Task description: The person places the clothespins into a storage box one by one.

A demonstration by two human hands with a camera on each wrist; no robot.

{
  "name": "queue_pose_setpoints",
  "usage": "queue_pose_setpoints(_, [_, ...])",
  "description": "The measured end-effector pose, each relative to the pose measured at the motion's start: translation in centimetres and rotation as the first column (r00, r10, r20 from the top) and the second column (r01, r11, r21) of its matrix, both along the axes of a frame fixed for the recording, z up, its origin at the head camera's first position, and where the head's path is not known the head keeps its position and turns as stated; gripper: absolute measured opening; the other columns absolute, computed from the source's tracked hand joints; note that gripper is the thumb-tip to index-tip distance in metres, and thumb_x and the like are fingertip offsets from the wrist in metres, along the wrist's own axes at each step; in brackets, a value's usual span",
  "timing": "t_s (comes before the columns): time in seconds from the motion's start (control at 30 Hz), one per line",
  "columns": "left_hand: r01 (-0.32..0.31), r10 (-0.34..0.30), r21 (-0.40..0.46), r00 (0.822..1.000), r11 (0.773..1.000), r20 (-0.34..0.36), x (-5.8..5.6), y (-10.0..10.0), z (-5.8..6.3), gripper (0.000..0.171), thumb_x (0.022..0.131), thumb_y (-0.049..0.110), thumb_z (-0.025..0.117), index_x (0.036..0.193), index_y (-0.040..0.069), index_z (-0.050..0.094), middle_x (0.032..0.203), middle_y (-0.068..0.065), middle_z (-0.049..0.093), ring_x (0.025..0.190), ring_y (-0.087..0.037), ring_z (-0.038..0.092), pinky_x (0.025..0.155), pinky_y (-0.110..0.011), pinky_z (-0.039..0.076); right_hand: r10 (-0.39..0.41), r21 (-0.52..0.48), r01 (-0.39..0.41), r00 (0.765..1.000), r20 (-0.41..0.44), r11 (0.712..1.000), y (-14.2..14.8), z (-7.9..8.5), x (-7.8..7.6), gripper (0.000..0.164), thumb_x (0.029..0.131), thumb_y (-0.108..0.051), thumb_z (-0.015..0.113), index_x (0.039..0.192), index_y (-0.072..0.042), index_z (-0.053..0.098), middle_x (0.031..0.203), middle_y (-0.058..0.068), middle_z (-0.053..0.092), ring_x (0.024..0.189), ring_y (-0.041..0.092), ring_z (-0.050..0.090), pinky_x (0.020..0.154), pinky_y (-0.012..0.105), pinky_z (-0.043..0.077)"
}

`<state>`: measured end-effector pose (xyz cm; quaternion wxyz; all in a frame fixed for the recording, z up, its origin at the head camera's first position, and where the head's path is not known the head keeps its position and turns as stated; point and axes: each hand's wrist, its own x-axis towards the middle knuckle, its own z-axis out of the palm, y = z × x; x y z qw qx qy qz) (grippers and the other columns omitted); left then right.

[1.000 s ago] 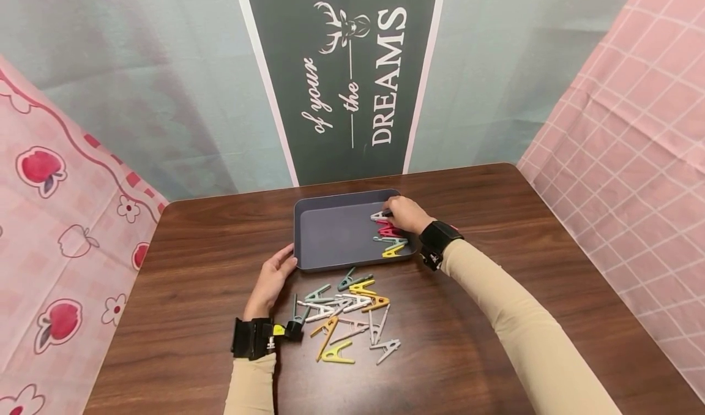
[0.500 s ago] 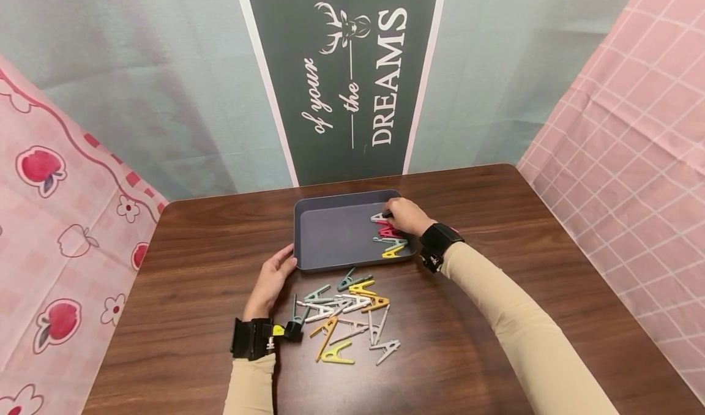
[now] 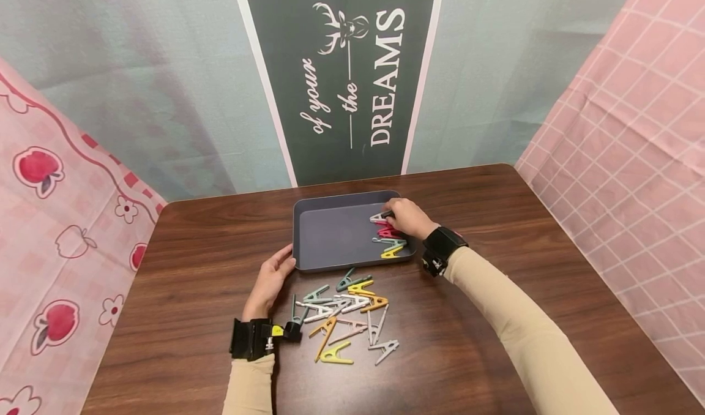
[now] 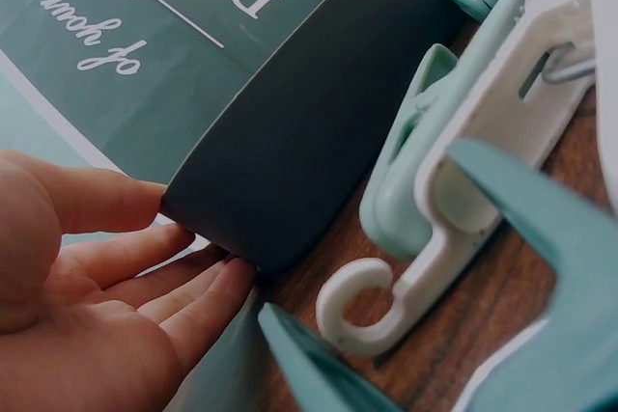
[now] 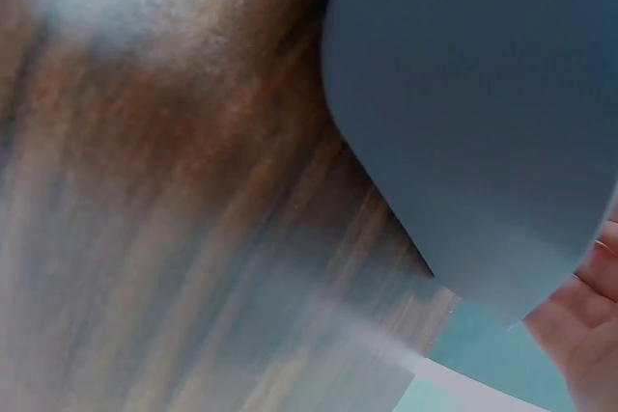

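Observation:
My left hand [image 3: 270, 283] touches the near left corner of a grey tray [image 3: 325, 263]. In the left wrist view its fairly straight fingers lie against the tray's outer wall [image 4: 280, 142], with the thumb at the rim. Inside the tray at the back right, my right hand [image 3: 409, 216] has its fingers curled over a white clothespin [image 3: 377, 218], whose far end they cover; a small dark patch shows between the fingers. Below it, red clothespins [image 3: 387, 231], a teal clothespin [image 3: 394, 243] and a yellow clothespin [image 3: 391, 253] lie in a column along the tray's right side.
Several loose clothespins lie in a pile in front of the tray, among them a dark green one [image 3: 352, 281], an orange one [image 3: 326, 335] and a lime one [image 3: 337, 355]. The wooden table [image 3: 209, 237] ends at hanging curtains [image 3: 468, 97] behind.

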<state>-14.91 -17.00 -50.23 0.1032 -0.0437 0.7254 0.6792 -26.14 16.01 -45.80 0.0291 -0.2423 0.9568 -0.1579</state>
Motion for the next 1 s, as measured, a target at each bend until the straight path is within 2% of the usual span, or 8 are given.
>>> queue_pose_setpoints(0.27, [0.002, -0.002, -0.005, 1.0, 1.0, 0.015, 0.2, -0.1, 0.1, 0.048, 0.101, 0.003, 0.042, 0.147, -0.003, 0.034, 0.15, -0.024, 0.04, 0.139, -0.032, 0.039, 0.087, 0.001, 0.039, -0.013, -0.033, 0.013, 1.0, 0.01, 0.999, 0.4, 0.3, 0.9, 0.029, 0.09, -0.01, 0.064, 0.117, 0.002, 0.066, 0.116, 0.02, 0.067, 0.114, 0.034, 0.062, 0.099, 0.047, 0.051])
queue_pose_setpoints(0.53, [0.002, -0.002, -0.001, 1.0, 1.0, 0.013, 0.0, 0.0, 0.3, 0.048, 0.1, 0.003, 0.042, 0.147, -0.003, 0.034, 0.15, -0.024, 0.039, 0.14, -0.031, 0.039, 0.086, 0.001, 0.039, 0.026, -0.028, -0.026, 1.0, -0.007, 0.999, 0.5, 0.7, 2.1, 0.028, 0.09, -0.011, 0.065, 0.115, 0.001, 0.067, 0.115, 0.019, 0.068, 0.114, 0.035, 0.063, 0.098, 0.047, 0.051])
queue_pose_setpoints(0.67, [0.005, -0.004, -0.006, 1.0, 1.0, 0.009, 0.0, -0.1, 0.4, 0.048, 0.1, 0.003, 0.043, 0.147, -0.003, 0.034, 0.15, -0.024, 0.039, 0.14, -0.031, 0.039, 0.086, 0.002, 0.039, 0.041, -0.026, -0.042, 0.999, -0.025, 0.999, 0.2, 0.7, 2.6, 0.027, 0.089, -0.012, 0.066, 0.112, 0.002, 0.068, 0.112, 0.018, 0.07, 0.105, 0.031, 0.065, 0.093, 0.045, 0.054])
queue_pose_setpoints(1.0, [0.007, -0.007, -0.011, 1.0, 1.0, 0.013, 0.1, -0.1, 0.2, 0.048, 0.101, 0.004, 0.043, 0.147, -0.002, 0.034, 0.151, -0.024, 0.039, 0.14, -0.031, 0.038, 0.086, 0.002, 0.039, 0.108, -0.04, -0.112, 0.99, -0.087, 0.993, -0.4, 1.0, 4.5, 0.027, 0.088, -0.011, 0.068, 0.112, 0.002, 0.068, 0.111, 0.017, 0.07, 0.098, 0.027, 0.067, 0.086, 0.041, 0.056])
